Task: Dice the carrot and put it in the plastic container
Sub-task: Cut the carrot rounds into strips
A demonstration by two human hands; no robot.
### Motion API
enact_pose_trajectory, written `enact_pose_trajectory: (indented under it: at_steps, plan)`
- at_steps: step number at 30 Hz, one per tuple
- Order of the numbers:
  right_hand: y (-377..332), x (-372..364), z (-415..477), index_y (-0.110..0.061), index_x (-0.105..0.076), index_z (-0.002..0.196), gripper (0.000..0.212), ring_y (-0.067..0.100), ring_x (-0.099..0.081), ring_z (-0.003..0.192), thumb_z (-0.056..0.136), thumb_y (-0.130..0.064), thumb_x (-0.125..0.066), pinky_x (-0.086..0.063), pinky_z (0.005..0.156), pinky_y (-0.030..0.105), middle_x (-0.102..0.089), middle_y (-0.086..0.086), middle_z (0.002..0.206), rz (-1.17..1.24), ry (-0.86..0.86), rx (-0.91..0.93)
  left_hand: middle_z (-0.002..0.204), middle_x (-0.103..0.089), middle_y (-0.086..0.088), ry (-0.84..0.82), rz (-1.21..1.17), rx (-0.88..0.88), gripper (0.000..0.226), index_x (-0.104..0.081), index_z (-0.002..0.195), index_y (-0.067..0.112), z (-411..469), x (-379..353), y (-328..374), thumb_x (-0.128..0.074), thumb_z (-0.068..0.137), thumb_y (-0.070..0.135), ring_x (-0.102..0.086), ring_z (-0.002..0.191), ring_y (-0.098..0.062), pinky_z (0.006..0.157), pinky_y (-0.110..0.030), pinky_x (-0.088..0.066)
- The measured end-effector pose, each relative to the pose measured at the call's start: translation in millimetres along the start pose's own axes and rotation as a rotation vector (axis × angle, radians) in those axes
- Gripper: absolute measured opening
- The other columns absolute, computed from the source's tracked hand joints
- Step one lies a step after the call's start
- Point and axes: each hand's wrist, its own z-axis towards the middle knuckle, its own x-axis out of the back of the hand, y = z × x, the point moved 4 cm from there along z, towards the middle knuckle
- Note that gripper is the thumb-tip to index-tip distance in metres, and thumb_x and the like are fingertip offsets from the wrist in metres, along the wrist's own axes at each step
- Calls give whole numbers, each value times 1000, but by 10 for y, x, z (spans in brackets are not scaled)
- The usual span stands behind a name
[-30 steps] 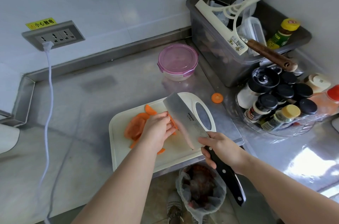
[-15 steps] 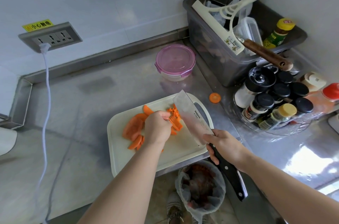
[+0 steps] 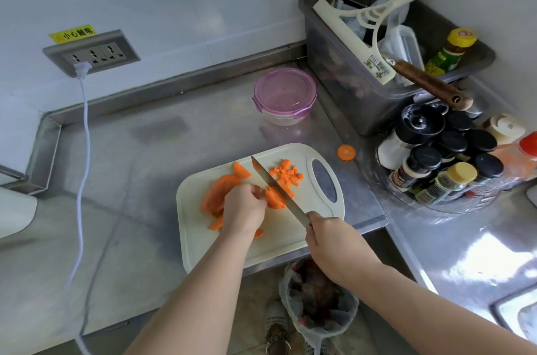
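Observation:
A white cutting board [image 3: 270, 241] lies on the steel counter. Carrot slices [image 3: 218, 192] are piled on its left side, and a small heap of diced carrot [image 3: 286, 174] sits toward its far right. My left hand [image 3: 244, 209] presses a stack of carrot slices [image 3: 274, 198] onto the board. My right hand [image 3: 334, 241] grips the cleaver [image 3: 276, 187] by its handle; the blade stands edge-down against that stack. The plastic container [image 3: 284, 96], round with a pink lid on it, stands behind the board.
One stray carrot round [image 3: 346, 152] lies on the counter right of the board. A grey bin [image 3: 377, 64] with a squeegee, and a rack of spice jars [image 3: 441, 163], crowd the right. A white cable [image 3: 82, 157] hangs from the wall socket. A bagged waste bin [image 3: 316, 299] stands below the counter edge.
The cleaver went from lying tilted, flat face up, to standing edge-down on the slices. The diced heap is now uncovered to the right of the blade. My left hand stayed on the carrot.

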Motion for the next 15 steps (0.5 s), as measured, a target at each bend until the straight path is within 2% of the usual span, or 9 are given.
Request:
enact_pose_trajectory:
  at_steps: [3, 8, 12, 15]
  plan:
    - [-62, -62, 7, -16, -44, 123, 26, 26, -65, 74, 98, -11, -39, -57, 68, 42, -61, 5, 85, -89, -29, -14, 89, -72, -7, 13, 36, -11, 7, -68, 90, 17, 39, -38, -23, -63, 86, 17, -68, 84, -26, 51, -38, -57]
    - [-127, -125, 5, -16, -42, 128, 29, 26, -64, 76, 99, -14, -39, -57, 67, 40, -60, 5, 86, -92, -51, -14, 88, -71, -5, 47, 114, -29, 13, -73, 91, 13, 80, -63, -51, -63, 83, 17, -66, 86, -25, 59, -33, -56]
    - [-138, -130, -10, -14, -40, 129, 30, 25, -64, 75, 99, -13, -39, -51, 61, 35, -59, 4, 85, -117, -57, -20, 89, -71, -8, 50, 104, -32, 14, -73, 91, 11, 92, -71, -52, -65, 83, 19, -65, 87, -27, 67, -41, -58]
    - [-152, -145, -13, -14, -39, 132, 33, 25, -65, 76, 99, -12, -41, -55, 65, 36, -61, 5, 86, -128, -70, -24, 89, -71, -8, 53, 102, -30, 14, -73, 92, 11, 97, -73, -57, -66, 83, 20, -65, 88, -28, 69, -43, -58]
